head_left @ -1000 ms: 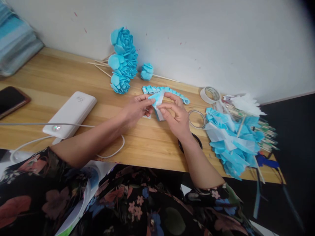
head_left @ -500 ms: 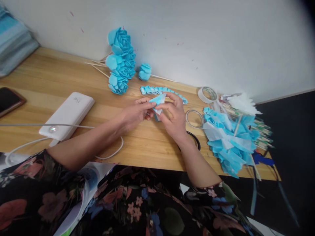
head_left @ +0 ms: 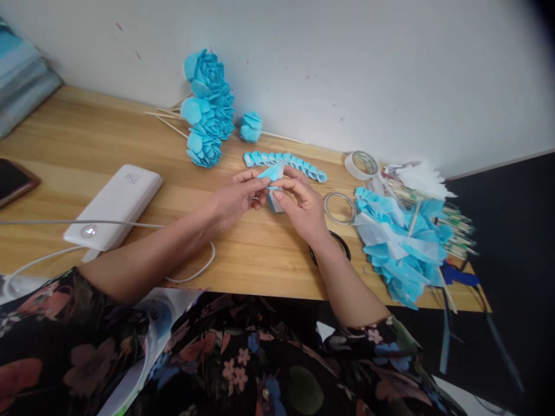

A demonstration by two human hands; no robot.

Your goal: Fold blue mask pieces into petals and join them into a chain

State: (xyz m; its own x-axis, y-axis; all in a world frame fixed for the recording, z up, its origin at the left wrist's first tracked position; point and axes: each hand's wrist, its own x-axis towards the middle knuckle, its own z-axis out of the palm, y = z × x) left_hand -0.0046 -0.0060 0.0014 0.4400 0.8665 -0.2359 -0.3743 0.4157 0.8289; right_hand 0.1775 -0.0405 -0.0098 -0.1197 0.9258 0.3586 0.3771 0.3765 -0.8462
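Between my two hands is a small folded piece of blue and white paper (head_left: pixel 273 172), raised over the table. My left hand (head_left: pixel 243 193) pinches its left side with thumb and fingers. My right hand (head_left: pixel 303 205) has its fingers closed on the right side, the thumb lower down. Below the fingertips a blue-and-white block or stack (head_left: pixel 274 201) shows in part; I cannot make out what it is. Just beyond my hands lies a curved row of small folded blue pieces (head_left: pixel 299 162). One small blue paper flower (head_left: pixel 251 126) on a stick lies behind that row.
Several blue paper roses (head_left: pixel 208 110) on sticks lean by the wall. A white power bank (head_left: pixel 115 205) with cables and a phone (head_left: pixel 15 180) lie left. On the right are tape rolls (head_left: pixel 340 208), a black ring (head_left: pixel 344 245) and a heap of blue paper (head_left: pixel 399 248).
My right thumb has moved down off the folded paper's lower edge, and the paper sits slightly differently between my fingers. The whole view has shifted a little.
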